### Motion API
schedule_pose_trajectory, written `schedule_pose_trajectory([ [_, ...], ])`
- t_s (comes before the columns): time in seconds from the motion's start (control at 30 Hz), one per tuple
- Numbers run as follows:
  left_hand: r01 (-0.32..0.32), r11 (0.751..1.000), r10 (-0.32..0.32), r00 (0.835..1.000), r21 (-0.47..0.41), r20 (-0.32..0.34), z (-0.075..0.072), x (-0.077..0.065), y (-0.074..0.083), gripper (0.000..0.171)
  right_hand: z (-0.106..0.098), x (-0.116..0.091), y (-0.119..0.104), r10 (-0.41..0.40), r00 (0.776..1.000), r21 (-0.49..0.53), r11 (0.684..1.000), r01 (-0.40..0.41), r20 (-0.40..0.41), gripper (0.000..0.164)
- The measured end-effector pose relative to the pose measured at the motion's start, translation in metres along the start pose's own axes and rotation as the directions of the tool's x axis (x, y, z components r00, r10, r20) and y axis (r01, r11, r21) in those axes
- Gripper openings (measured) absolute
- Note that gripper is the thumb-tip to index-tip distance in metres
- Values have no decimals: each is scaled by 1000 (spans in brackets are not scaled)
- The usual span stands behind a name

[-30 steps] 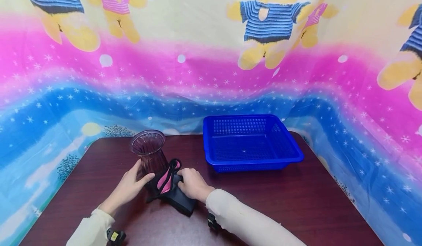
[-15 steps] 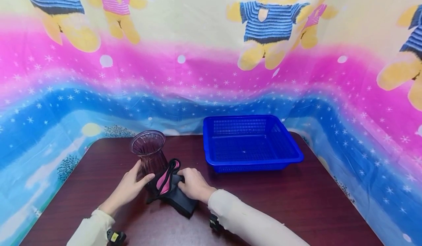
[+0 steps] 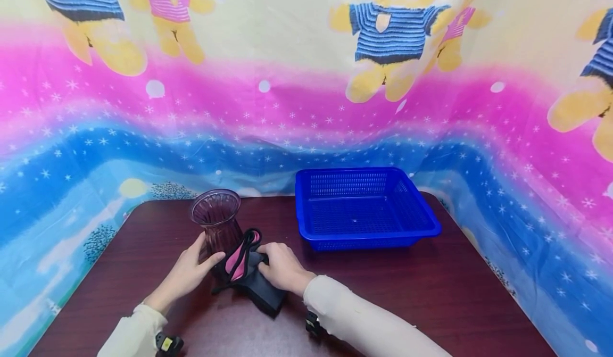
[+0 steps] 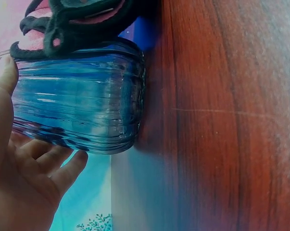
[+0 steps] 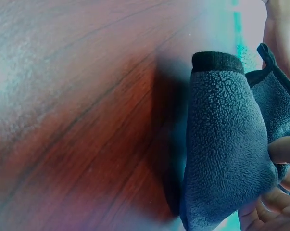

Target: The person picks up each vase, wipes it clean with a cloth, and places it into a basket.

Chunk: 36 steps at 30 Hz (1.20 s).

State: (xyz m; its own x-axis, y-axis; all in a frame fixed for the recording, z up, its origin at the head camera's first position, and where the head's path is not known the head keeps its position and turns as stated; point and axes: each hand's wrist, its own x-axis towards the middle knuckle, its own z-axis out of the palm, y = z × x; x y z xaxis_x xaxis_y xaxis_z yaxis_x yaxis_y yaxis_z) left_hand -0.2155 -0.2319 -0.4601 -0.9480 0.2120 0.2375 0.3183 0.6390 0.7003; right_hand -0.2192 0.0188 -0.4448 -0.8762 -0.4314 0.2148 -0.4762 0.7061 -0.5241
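A purple-tinted ribbed glass vase (image 3: 224, 235) with a flared rim stands on the table, left of the middle. My left hand (image 3: 188, 267) holds it from the left, thumb in front and fingers around the far side, as the left wrist view shows the vase's ribbed lower body (image 4: 82, 103). Against the vase's right side my right hand (image 3: 283, 267) grips a folded cleaning cloth (image 3: 265, 292), dark grey and pink with black edging. In the right wrist view the cloth (image 5: 224, 144) looks plush and bunches between thumb and fingers. The cloth covers part of the vase's lower right side.
A blue plastic basket (image 3: 369, 235) with perforated walls stands at the back right of the brown wooden table (image 3: 407, 298). Behind the table hangs a curtain (image 3: 297, 112) printed with bears and snowflakes.
My right hand and its sleeve have shifted slightly to the right. The cloth's folds have moved a little against the vase. The left hand and the vase stay where they were.
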Motion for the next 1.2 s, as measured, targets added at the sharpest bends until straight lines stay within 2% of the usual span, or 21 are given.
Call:
schedule_pose_trajectory([
  [0.73, -10, 1000, 9, 1000, -15, -5, 1, 0, 0, 72, -14, -10, 0, -63, 998, -70, 995, 64, 21, 24],
  [1.2, -30, 999, 30, 999, 11, -16, 2, -1, 0, 71, -34, -31, 3, -119, 991, -110, 986, 125, 52, 21],
])
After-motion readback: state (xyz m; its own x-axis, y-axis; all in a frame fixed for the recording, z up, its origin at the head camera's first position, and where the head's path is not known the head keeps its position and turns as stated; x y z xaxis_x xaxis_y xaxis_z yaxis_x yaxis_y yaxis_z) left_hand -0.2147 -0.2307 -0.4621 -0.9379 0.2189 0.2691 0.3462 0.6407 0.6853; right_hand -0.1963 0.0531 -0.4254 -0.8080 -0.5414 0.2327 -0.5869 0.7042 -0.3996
